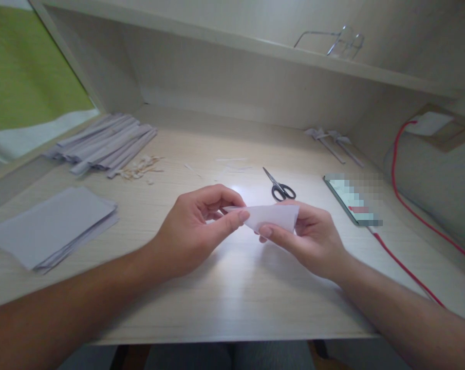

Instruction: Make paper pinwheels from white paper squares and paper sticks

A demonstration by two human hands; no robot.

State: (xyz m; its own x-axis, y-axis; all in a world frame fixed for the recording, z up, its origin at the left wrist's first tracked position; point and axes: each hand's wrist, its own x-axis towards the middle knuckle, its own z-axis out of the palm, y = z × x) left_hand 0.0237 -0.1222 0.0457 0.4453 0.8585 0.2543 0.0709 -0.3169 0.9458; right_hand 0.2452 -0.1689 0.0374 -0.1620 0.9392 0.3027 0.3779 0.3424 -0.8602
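Note:
Between both hands, above the desk, is a small piece of white paper (275, 216), folded or rolled to a narrow point on the left and wider on the right. My left hand (201, 221) pinches its pointed end between thumb and fingers. On the wider end, my right hand (307, 234) grips with the thumb in front and the fingers behind, partly hidden by the paper. Just beyond the right hand lie scissors (281, 191) with black handles, their blades pointing away to the left.
Rolled paper tubes (105, 141) are piled at the back left, beside small scraps (142, 168). A stack of paper sheets (58, 223) lies at the left. To the right are a phone (343, 198) with a red cable (405, 267) and paper pinwheel-like pieces (330, 141). A shelf (232, 38) overhangs the back.

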